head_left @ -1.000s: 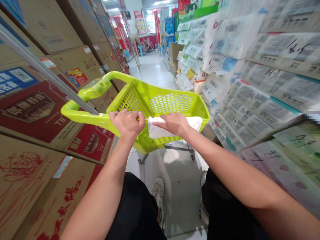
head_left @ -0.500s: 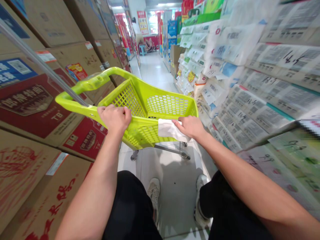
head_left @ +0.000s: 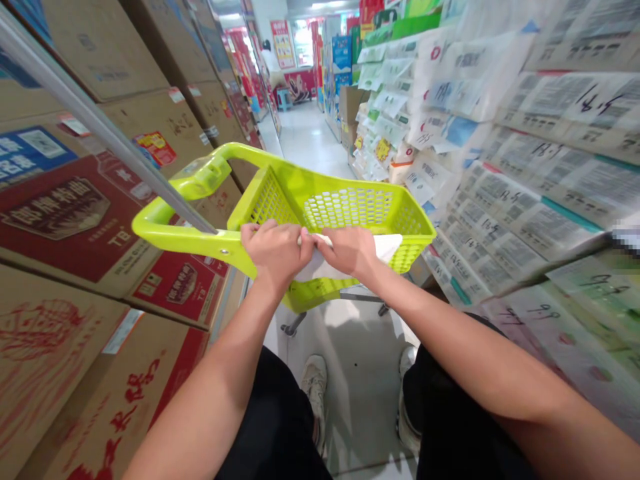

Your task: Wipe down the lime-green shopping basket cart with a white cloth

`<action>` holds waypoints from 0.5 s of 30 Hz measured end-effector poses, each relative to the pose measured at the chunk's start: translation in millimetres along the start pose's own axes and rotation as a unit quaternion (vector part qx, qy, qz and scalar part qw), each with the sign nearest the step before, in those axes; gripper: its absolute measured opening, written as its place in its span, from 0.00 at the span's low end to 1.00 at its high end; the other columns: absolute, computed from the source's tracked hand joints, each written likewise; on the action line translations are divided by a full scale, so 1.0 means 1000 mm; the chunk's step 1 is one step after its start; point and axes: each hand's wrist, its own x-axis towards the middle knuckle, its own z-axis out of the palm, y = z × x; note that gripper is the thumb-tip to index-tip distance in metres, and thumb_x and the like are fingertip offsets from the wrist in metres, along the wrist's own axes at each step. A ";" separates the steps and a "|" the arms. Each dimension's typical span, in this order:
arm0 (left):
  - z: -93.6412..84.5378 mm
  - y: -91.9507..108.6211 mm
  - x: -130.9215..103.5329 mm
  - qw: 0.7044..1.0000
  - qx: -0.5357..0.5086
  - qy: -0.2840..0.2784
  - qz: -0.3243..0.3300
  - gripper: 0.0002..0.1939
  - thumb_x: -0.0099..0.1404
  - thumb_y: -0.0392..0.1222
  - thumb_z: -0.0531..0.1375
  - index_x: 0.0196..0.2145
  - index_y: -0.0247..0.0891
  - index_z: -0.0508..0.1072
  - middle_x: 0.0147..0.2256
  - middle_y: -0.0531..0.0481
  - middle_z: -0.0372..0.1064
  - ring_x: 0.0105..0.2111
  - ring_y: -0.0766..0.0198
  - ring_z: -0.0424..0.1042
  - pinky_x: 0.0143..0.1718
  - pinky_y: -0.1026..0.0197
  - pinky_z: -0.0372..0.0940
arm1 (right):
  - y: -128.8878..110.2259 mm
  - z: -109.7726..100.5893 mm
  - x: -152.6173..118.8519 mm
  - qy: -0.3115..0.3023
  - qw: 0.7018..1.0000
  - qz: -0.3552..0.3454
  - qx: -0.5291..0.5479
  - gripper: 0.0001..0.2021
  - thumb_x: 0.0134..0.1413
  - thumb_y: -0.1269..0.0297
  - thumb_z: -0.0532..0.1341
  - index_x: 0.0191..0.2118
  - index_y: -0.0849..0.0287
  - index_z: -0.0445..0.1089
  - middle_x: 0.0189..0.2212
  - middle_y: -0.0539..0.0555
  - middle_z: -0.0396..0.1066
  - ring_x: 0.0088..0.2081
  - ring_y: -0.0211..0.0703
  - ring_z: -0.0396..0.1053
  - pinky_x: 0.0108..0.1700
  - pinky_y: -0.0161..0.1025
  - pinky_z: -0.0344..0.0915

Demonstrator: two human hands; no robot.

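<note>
A lime-green shopping cart (head_left: 330, 175) stands sideways in front of me, its handle to the left and its basket to the right. My left hand (head_left: 277, 248) is closed over the near rim of the basket. Beside it, nearly touching, my right hand (head_left: 347, 250) presses a white cloth (head_left: 387, 248) onto the same rim with its fingers closed. The cloth drapes over the rim on both sides of my right hand, and part of it lies under my hands. No goods show in the visible part of the basket.
Stacked cardboard boxes (head_left: 65, 207) line the left side, with a metal pole (head_left: 107, 120) slanting before them. Packs of tissue paper (head_left: 560, 160) are piled on the right. Down the aisle (head_left: 313, 140) are a blue stool (head_left: 284, 99) and a person (head_left: 270, 60).
My right hand has slid left along the rim with the cloth, up to my left hand. The cart and my left hand have shifted right in view.
</note>
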 end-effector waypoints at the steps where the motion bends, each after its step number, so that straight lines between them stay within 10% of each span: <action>1: -0.001 0.005 0.000 1.000 -0.007 -0.002 0.012 0.21 0.72 0.48 0.51 0.24 0.42 0.72 0.28 0.46 0.77 0.34 0.51 0.68 0.46 0.41 0.50 | -0.007 0.000 0.002 0.006 1.000 -0.006 0.005 0.36 0.73 0.39 0.38 0.49 0.52 0.80 0.40 0.59 0.81 0.41 0.52 0.76 0.39 0.41 0.60; 6: 0.001 0.008 0.006 0.999 -0.037 -0.010 0.028 0.21 0.72 0.50 0.52 0.25 0.41 0.73 0.29 0.45 0.77 0.35 0.50 0.69 0.47 0.43 0.51 | 0.001 -0.002 0.004 -0.001 1.000 -0.015 -0.005 0.38 0.73 0.40 0.36 0.48 0.53 0.80 0.39 0.59 0.81 0.40 0.53 0.77 0.38 0.41 0.59; 15: 0.026 -0.021 0.028 0.999 -0.015 0.018 -0.040 0.22 0.72 0.50 0.51 0.25 0.40 0.75 0.25 0.43 0.70 0.35 0.48 0.69 0.48 0.43 0.51 | 0.099 0.000 -0.009 -0.011 0.992 0.104 -0.069 0.38 0.73 0.41 0.37 0.46 0.56 0.82 0.38 0.63 0.81 0.42 0.55 0.78 0.39 0.41 0.59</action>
